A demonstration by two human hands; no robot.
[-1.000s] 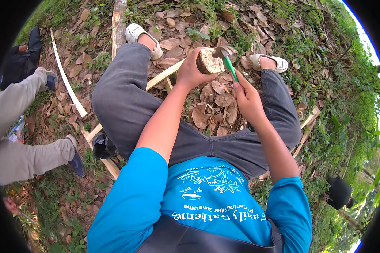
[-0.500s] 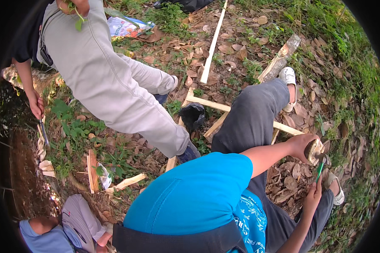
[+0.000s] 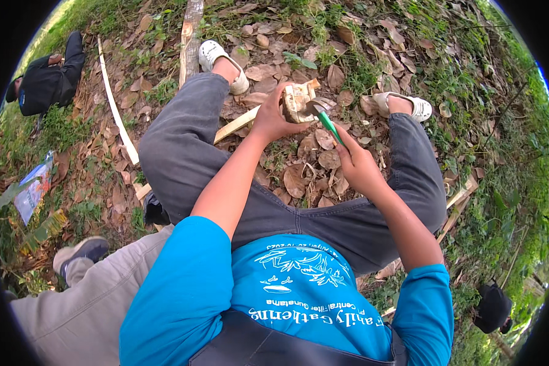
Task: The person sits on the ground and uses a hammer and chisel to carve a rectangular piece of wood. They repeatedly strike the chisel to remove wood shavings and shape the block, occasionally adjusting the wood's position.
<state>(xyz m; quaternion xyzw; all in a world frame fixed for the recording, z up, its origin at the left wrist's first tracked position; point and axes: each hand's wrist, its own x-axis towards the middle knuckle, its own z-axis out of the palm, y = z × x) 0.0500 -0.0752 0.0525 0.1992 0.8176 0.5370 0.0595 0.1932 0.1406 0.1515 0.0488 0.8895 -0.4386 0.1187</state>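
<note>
I sit on leaf-covered ground with my knees spread in grey trousers. My left hand (image 3: 273, 116) grips a short pale block of wood (image 3: 297, 100) held upright between my feet. My right hand (image 3: 355, 163) is closed around the green handle of a small hammer (image 3: 323, 116), whose dark metal head rests against the top right of the block. White sandals (image 3: 216, 56) are on both feet.
A long thin wooden strip (image 3: 117, 110) and a plank (image 3: 190, 36) lie on the ground at the left. Another person's beige-trousered leg and grey shoe (image 3: 82, 250) are at lower left. A black bag (image 3: 49, 82) lies far left, a dark object (image 3: 493, 305) at lower right.
The view swung left toward a nearby person in beige half a second ago and has returned to my hands. The hammer head now sits against the wood block.
</note>
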